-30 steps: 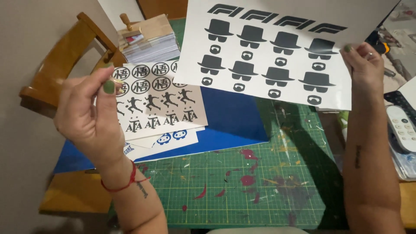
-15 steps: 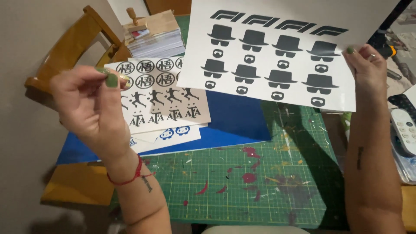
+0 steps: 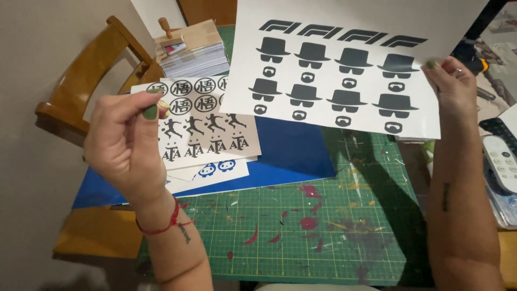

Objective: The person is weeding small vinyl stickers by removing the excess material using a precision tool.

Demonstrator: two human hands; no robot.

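Note:
My right hand (image 3: 455, 89) holds up a large white sheet (image 3: 344, 59) by its right edge. The sheet carries rows of dark hat, glasses and beard stickers. My left hand (image 3: 126, 145) is raised at the left with thumb and fingers pinched together. A small pale scrap (image 3: 163, 104) shows at its fingertips, and I cannot tell what it is. Beneath that hand lies a white sticker sheet (image 3: 207, 134) with round symbols and small black figures.
A green cutting mat (image 3: 318, 237) with red paint marks covers the table, and a blue sheet (image 3: 291, 156) lies on it. At the back is a stack of cards (image 3: 196, 54) with a wooden stamp on top. A wooden chair (image 3: 86, 91) stands left. A white remote (image 3: 503, 164) lies right.
My left hand has drifted slightly right, still pinched. The large sheet stays held up in my right hand, almost unmoved.

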